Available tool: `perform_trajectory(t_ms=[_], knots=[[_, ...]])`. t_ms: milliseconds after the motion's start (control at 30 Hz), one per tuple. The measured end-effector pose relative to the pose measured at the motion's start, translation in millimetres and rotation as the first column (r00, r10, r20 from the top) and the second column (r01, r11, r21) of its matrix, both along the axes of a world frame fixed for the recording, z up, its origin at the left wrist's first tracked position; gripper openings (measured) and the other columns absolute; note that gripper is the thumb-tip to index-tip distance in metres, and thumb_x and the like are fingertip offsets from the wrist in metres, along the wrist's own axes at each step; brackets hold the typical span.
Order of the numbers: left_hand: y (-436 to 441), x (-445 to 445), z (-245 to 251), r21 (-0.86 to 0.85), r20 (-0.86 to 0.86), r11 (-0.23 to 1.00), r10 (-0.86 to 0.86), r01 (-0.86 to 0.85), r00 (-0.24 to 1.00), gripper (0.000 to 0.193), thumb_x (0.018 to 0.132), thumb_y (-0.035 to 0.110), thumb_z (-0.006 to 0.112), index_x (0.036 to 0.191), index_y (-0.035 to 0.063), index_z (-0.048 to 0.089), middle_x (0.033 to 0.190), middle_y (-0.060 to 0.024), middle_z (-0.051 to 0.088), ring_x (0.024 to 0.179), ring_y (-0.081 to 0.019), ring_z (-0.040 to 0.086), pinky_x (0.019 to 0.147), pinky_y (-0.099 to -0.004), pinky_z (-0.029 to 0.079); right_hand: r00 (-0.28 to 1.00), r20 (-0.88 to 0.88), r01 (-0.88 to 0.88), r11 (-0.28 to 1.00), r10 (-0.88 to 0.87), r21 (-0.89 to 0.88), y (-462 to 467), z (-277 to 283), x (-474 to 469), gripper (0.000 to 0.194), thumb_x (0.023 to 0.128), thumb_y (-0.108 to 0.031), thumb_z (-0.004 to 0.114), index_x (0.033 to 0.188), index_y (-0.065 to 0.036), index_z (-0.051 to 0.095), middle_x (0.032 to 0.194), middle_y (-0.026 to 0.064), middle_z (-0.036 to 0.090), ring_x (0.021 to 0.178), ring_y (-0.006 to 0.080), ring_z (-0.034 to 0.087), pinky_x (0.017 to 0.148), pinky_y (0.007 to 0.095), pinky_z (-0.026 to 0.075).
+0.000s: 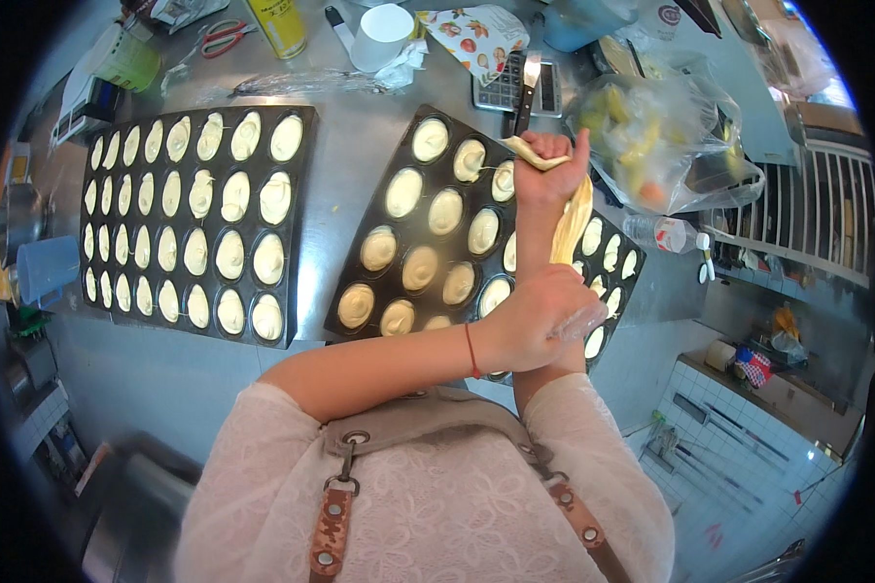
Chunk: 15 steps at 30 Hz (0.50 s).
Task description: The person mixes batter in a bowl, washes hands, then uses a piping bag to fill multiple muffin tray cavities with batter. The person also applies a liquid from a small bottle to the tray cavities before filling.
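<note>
My left hand (543, 317), with a red cord at the wrist, crosses over my right forearm. It is closed around a twisted, flattened clear plastic piping bag (573, 222) streaked with pale yellow batter. Crumpled clear plastic sticks out below that fist. Farther up, my right hand (552, 169) grips the other part of the bag, with a folded end showing at its fingers and the thumb pointing up. Beneath both arms lies a dark baking tray (424, 242), set at an angle, its round cups holding pale batter. My arms hide some of its cups.
Another batter-filled tray (296, 218) lies to the left on the metal table (350, 157). Along the back are scissors (223, 40), a yellow can (281, 29), a white cup (381, 38), a knife (526, 95) and a calculator (550, 89). A plastic bag of fruit (645, 142) and a bottle (662, 234) lie right.
</note>
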<state>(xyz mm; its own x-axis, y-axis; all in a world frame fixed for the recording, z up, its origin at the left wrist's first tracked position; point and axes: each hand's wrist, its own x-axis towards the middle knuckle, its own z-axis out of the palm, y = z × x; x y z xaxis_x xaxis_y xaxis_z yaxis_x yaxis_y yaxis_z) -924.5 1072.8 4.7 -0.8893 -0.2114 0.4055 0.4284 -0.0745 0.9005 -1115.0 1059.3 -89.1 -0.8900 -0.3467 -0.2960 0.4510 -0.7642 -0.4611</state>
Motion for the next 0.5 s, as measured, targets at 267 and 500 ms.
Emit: perform_trajectory(t_ms=[267, 500], knots=[[31, -1, 0, -0.045, 0.01, 0.974, -0.22, 0.22, 0.975, 0.004, 0.09, 0.008, 0.061, 0.089, 0.004, 0.062, 0.086, -0.013, 0.058, 0.09, -0.0322, 0.054, 0.084, -0.0409, 0.045, 0.986, 0.029, 0.166, 0.982, -0.164, -0.089, 89, 24, -9, 0.053, 0.1, -0.032, 0.055, 0.059, -0.016, 0.025, 0.053, 0.0005, 0.024, 0.053, 0.0173, 0.031, 0.066, 0.0338, 0.039], [74, -9, -6, -0.051, 0.049, 0.929, -0.365, 0.367, 0.93, 0.015, 0.095, 0.014, 0.062, 0.086, 0.0027, 0.062, 0.087, -0.0129, 0.06, 0.091, -0.0313, 0.055, 0.087, -0.0408, 0.045, 0.949, -0.197, 0.27, 0.956, -0.246, 0.111, 163, 20, -13, 0.052, 0.099, -0.027, 0.059, 0.058, -0.016, 0.029, 0.051, 0.0008, 0.029, 0.051, 0.0161, 0.033, 0.065, 0.0344, 0.038]])
